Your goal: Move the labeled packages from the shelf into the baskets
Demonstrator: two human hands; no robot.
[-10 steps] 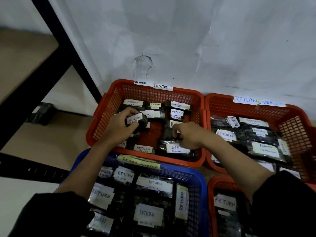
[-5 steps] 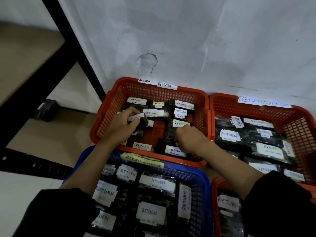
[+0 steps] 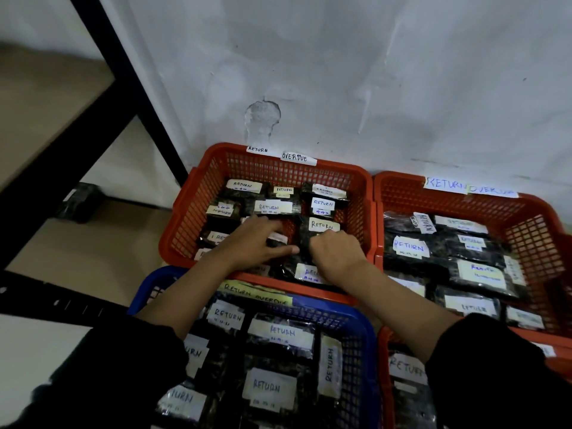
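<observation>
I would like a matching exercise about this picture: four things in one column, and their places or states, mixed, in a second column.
Things:
1. blue basket
2. left hand
3. right hand
4. lone package

Places or states:
A. on the floor under the shelf
B. fingers curled on a package marked RETURN
C. nearest the camera, full of packages
D. fingers spread flat over packages

Pairs: 1-C, 2-D, 3-B, 4-A

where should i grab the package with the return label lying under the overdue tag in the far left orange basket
Grip the package across its two long edges, coming straight down from above. It lies flat, label up, with other packages packed beside it in the orange basket, so its ends and underside are blocked.
</observation>
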